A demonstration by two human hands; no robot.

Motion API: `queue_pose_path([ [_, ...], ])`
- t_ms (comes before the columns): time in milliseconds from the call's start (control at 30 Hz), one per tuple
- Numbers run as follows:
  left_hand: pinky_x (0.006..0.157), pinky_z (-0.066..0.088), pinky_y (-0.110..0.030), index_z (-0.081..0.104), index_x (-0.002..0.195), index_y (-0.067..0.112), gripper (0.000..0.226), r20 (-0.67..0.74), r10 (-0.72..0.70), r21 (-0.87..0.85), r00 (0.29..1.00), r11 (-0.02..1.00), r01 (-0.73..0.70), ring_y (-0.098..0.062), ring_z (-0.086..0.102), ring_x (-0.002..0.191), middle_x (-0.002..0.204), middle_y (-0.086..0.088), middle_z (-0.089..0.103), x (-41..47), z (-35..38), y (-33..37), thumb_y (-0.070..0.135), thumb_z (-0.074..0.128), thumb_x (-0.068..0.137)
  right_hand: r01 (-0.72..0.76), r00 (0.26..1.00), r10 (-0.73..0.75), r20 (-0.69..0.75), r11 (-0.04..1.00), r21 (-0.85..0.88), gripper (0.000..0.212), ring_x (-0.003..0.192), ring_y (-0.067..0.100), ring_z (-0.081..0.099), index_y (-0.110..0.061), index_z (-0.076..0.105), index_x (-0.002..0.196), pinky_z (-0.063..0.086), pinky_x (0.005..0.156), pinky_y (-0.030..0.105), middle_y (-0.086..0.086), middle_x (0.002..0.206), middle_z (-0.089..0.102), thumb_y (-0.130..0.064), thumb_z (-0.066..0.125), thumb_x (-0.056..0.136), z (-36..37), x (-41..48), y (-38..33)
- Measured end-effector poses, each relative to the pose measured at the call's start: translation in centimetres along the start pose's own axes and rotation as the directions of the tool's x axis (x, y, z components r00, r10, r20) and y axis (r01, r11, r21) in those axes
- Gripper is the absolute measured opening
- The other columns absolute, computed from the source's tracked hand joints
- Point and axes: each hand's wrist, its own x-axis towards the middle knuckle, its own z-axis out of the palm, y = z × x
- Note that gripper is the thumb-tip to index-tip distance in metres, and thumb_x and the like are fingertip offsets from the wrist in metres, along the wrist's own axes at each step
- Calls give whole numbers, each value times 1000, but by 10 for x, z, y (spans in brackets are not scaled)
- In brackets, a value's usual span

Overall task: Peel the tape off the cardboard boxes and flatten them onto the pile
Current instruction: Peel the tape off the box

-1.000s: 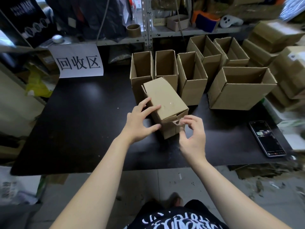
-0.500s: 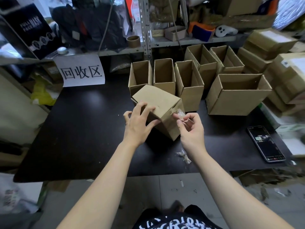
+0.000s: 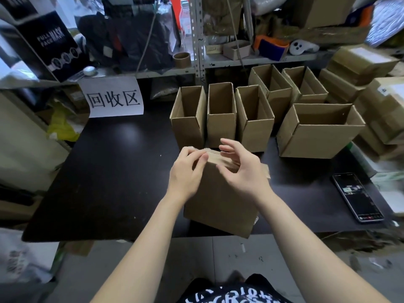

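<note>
A closed brown cardboard box [image 3: 218, 204] stands at the front edge of the black table [image 3: 109, 171], tipped slightly toward me. My left hand [image 3: 185, 171] grips its far upper left edge, fingers curled over the rim, where a pale scrap that may be tape shows. My right hand [image 3: 242, 169] arches over the top right of the box with fingers spread and relaxed and the thumb touching the cardboard. I cannot see the box's top face behind my hands.
Three narrow open boxes [image 3: 220, 114] stand in a row just behind, with a wide open box [image 3: 317, 132] to their right and two more open boxes [image 3: 271, 84] further back. A phone [image 3: 358, 197] lies at the table's right. Stacked closed boxes [image 3: 382, 101] rise at the far right. A paper sign [image 3: 113, 99] hangs at the back left.
The box has been turned and pulled toward me to the table's front edge. My right hand let go of a peeled tape strip and now spreads over the box top.
</note>
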Motion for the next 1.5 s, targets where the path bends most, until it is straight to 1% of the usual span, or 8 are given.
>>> queue_pose_path([
  [100, 86, 51, -20, 68, 131, 24, 32, -25, -62, -152, 998, 987, 58, -9, 62, 91, 116, 15, 67, -1, -10, -1, 36, 61, 102, 35, 991, -73, -112, 952, -302, 32, 107, 15, 66, -23, 71, 118, 56, 91, 44, -7, 116, 71, -23, 76, 86, -2, -2, 15],
  [167, 82, 50, -17, 71, 125, 27, 27, -11, -113, -225, 994, 968, 108, -5, 62, 86, 108, 16, 71, -3, -14, -1, 29, 68, 97, -4, 987, -46, -156, 952, -306, 25, 103, 18, 66, -23, 73, 111, 54, 88, 48, -7, 110, 72, -24, 76, 86, -4, -5, 23],
  [267, 74, 47, -18, 75, 115, 28, 26, 8, -133, -219, 991, 967, 132, -2, 62, 78, 90, 12, 72, -5, -15, -5, 19, 75, 90, -2, 985, -45, -166, 963, -269, 26, 104, 17, 66, -22, 73, 111, 53, 88, 50, -6, 110, 72, -23, 77, 86, -2, -6, 31],
  [433, 85, 55, -21, 76, 118, 30, 31, -45, -195, -224, 980, 958, 180, -5, 68, 92, 94, 11, 74, -7, -13, -2, 25, 79, 87, 13, 977, -73, -203, 959, -281, 25, 101, 20, 67, -22, 74, 107, 53, 85, 51, -6, 106, 73, -26, 79, 83, 6, -6, 33],
  [567, 97, 54, -27, 78, 115, 24, 30, -100, -264, -261, 959, 938, 231, -2, 68, 102, 107, 13, 76, -8, 0, 3, 21, 81, 85, -29, 959, -76, -273, 932, -361, 22, 96, 22, 67, -23, 77, 102, 42, 80, 36, -5, 101, 74, -26, 84, 81, 10, -7, 25],
  [700, 90, 56, -23, 80, 105, 25, 20, -172, -385, -389, 907, 872, 297, 0, 69, 91, 94, 14, 76, -4, 7, 11, 21, 82, 86, -34, 955, -95, -281, 905, -423, 22, 90, 22, 66, -23, 78, 99, 29, 76, 28, -5, 97, 74, -27, 86, 79, 14, -7, 18],
  [1033, 85, 56, -19, 81, 104, 26, 17, -136, -486, -528, 863, 773, 352, -3, 71, 95, 94, 14, 78, 4, 12, 14, 19, 79, 89, 15, 976, -109, -186, 896, -443, 9, 81, 18, 64, -28, 79, 89, 51, 63, 31, -10, 84, 72, -24, 78, 82, 10, -4, 4],
  [1500, 88, 60, -31, 81, 96, 22, 10, -39, -401, -406, 915, 843, 352, -5, 73, 89, 87, 9, 78, 22, -11, 5, 17, 75, 90, 88, 995, -94, -21, 981, -175, 19, 86, 8, 58, -30, 81, 90, 52, 82, 47, -20, 91, 73, -28, 71, 74, 1, -2, 17],
])
